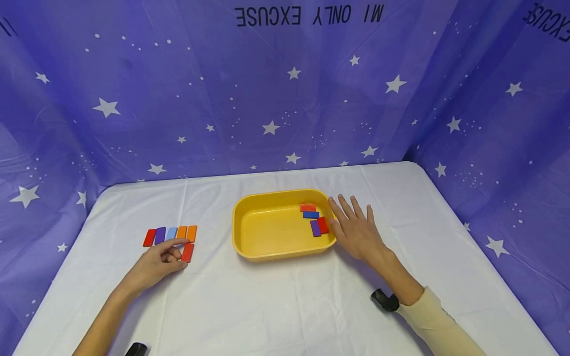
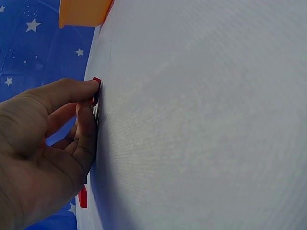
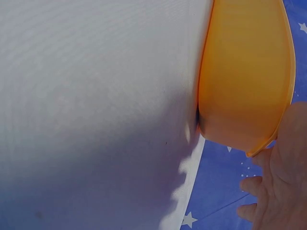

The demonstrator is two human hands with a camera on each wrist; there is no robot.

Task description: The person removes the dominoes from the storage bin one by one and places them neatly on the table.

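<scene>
On the white cloth at the left, my left hand [image 1: 156, 261] pinches a red tile [image 1: 188, 252] by its ends between thumb and index finger, the other fingers curled in. In the left wrist view a corner of the red tile [image 2: 97, 79] shows at a fingertip. Just beyond it lies a row of tiles: red [image 1: 149, 238], purple [image 1: 160, 236], light blue [image 1: 171, 233] and two orange [image 1: 192, 233]. My right hand [image 1: 357, 234], fingers straight and spread, rests against the right rim of the yellow basin [image 1: 267, 255].
Inside the basin, at its right end, lie an orange-red tile [image 1: 308, 207], a blue tile [image 1: 310, 215], a purple tile [image 1: 315, 228] and a red tile [image 1: 322, 225]. A purple star-patterned curtain [image 1: 249, 99] hangs behind the table and along its sides.
</scene>
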